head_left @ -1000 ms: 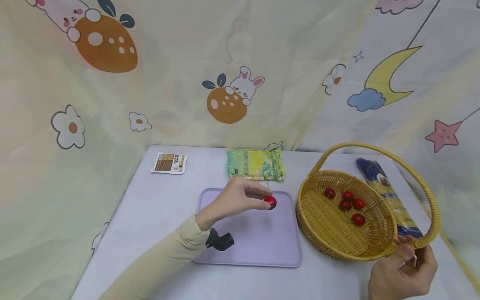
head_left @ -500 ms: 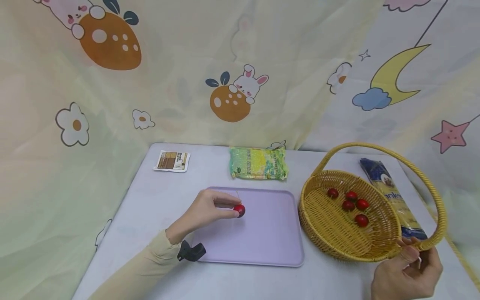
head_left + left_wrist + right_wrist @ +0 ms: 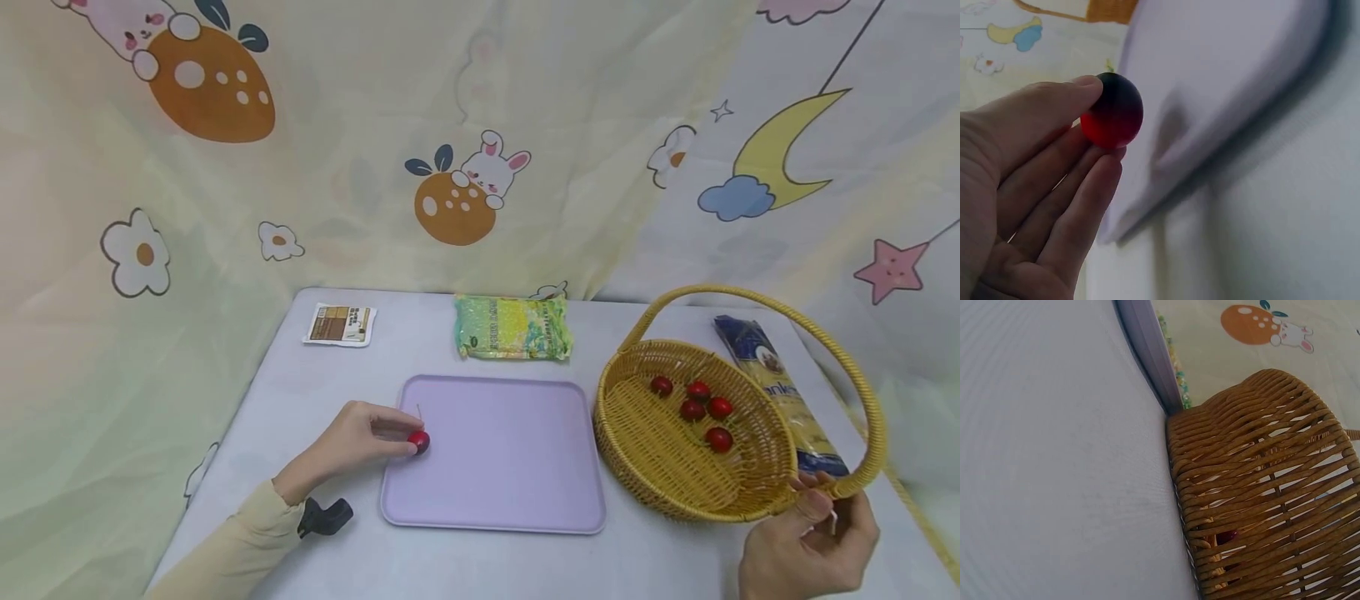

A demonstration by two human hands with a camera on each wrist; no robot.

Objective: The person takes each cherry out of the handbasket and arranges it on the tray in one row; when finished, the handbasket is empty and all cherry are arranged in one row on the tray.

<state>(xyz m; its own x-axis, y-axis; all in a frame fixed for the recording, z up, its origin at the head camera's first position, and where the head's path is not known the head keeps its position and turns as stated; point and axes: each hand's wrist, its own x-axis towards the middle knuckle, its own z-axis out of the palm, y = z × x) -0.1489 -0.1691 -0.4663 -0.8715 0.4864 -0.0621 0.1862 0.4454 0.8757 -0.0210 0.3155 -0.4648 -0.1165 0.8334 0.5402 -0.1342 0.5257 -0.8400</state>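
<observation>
In the head view my left hand (image 3: 352,442) pinches a red cherry (image 3: 419,441) between thumb and fingers, just above the left side of a lilac tray (image 3: 495,454). The left wrist view shows the cherry (image 3: 1113,112) close up, dark on top and red below, raised off the tray. At the right, my right hand (image 3: 813,542) grips the near end of the handle of a yellow woven basket (image 3: 652,475). Several more cherries (image 3: 692,409) lie inside the basket. The right wrist view shows the basket's woven wall (image 3: 1260,487), without the right hand.
Behind the tray lies a green-yellow packet (image 3: 513,328), and a small brown-and-white packet (image 3: 340,325) lies at the back left. A blue-and-gold bag (image 3: 783,392) lies behind the basket, partly hidden by it. Patterned cloth (image 3: 360,150) hangs behind the white table.
My left hand has carried the cherry leftward and slightly nearer, from over the tray's right part to its left side. My right hand stays on the basket handle.
</observation>
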